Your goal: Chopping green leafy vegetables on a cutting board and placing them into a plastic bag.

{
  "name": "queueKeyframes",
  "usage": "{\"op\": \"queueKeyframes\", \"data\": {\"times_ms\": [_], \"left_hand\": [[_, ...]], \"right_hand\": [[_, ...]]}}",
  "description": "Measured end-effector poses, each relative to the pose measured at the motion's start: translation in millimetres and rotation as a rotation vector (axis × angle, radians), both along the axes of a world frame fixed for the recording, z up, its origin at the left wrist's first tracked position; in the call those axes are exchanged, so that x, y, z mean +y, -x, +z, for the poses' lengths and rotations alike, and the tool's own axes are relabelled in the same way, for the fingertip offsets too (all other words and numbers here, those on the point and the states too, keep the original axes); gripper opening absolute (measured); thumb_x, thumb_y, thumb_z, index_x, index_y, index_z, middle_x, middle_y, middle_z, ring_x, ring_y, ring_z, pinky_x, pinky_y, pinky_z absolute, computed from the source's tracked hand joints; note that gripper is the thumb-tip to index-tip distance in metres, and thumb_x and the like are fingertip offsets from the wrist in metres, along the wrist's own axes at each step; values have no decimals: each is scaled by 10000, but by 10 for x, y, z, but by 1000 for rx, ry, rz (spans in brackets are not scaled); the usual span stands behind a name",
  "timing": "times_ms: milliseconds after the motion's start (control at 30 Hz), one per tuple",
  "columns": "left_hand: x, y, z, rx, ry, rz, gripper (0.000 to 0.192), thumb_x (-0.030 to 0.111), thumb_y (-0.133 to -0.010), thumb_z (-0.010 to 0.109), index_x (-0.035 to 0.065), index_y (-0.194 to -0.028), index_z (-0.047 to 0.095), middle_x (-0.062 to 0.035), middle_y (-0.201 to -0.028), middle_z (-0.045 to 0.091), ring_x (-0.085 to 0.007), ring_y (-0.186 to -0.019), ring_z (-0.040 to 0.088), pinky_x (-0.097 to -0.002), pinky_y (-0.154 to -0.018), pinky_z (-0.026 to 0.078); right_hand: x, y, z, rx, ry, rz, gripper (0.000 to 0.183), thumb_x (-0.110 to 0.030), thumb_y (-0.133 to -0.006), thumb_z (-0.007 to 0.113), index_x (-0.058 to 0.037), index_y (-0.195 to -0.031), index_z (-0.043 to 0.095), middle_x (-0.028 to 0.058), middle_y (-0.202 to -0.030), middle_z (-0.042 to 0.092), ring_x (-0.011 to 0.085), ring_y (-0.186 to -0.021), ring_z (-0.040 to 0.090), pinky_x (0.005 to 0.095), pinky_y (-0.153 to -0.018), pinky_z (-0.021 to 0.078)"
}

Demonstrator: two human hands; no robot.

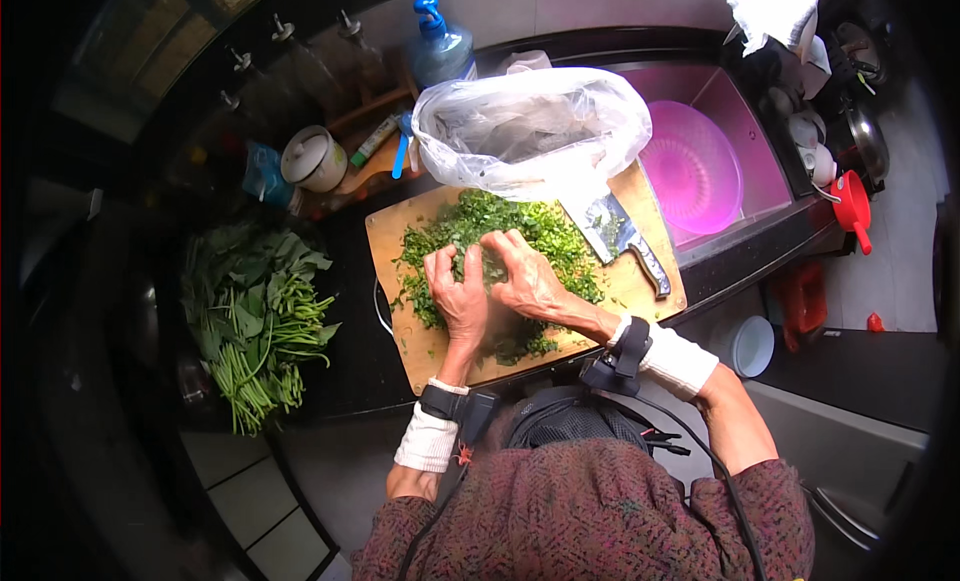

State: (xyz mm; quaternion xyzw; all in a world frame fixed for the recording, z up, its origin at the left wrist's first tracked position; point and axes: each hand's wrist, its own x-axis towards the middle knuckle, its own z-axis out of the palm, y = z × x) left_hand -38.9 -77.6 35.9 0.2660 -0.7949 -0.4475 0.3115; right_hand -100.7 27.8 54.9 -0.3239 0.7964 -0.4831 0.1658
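Note:
Finely chopped leafy greens (pixel 480 213) are heaped on a wooden cutting board (pixel 660 281). My left hand (pixel 455 292) and my right hand (pixel 529 277) are at the heap, fingers curved and pointing away from me. A blurred patch between them hides whether either one grips any greens. To their right a cleaver (pixel 611 232) lies on the board, bits of green on its blade, its handle towards the lower right. A clear plastic bag (pixel 532 179), open at the top, stands behind the heap and partly over the board.
A bunch of uncut leafy greens (pixel 255 318) lies left of the board. Behind are a lidded white pot (pixel 313 157), a blue pump bottle (pixel 442 52) and a blue spoon (pixel 401 147). A pink plastic basin (pixel 690 168) sits in the sink at right, with a red ladle (pixel 851 206) beyond.

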Motion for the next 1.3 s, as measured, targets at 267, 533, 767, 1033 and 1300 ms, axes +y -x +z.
{"op": "queueKeyframes", "data": {"times_ms": [267, 533, 767, 1033, 1300], "left_hand": [[6, 253, 338, -34, 78, -5, 263, 213, -822, 650, -16, -908, 552, -135, -887, 519, -293, -835, 522, -383, -756, 424], [53, 1247, 673, 47, 128, -97, 265, 238, -819, 673, 8, -930, 601, -134, -883, 552, -254, -829, 555, -358, -734, 442], [-96, 2179, 91, 36, 69, -242, 385, 343, -831, 628, -13, -978, 604, -207, -938, 576, -334, -896, 552, -411, -809, 428], [-718, 2043, -110, -134, 231, -427, 276, 206, -801, 582, 47, -1012, 661, -175, -1029, 626, -320, -981, 591, -376, -886, 449], [-487, 1636, 513, -100, 234, -471, 165, 165, -841, 616, 33, -912, 686, -94, -822, 673, -169, -709, 636, -273, -653, 485]], "right_hand": [[64, 229, 284, -66, 77, -8, 519, -41, -643, 605, -38, -1145, 473, 197, -1014, 494, 377, -926, 536, 417, -798, 458], [187, 1037, 626, -12, 133, -163, 538, -79, -609, 640, -10, -1121, 489, 231, -1044, 529, 389, -986, 527, 420, -841, 441], [169, 1947, 3, 36, 156, -252, 604, -82, -618, 621, -18, -1205, 491, 261, -1103, 525, 395, -1063, 515, 410, -930, 419], [-13, 2352, -324, 187, -117, -117, 641, -111, -646, 596, -12, -1266, 465, 227, -1189, 517, 351, -1129, 493, 387, -981, 391], [390, 2030, 121, 641, -109, -19, 139, -54, -757, 545, -13, -861, 629, 151, -763, 613, 317, -756, 591, 417, -719, 456]]}}
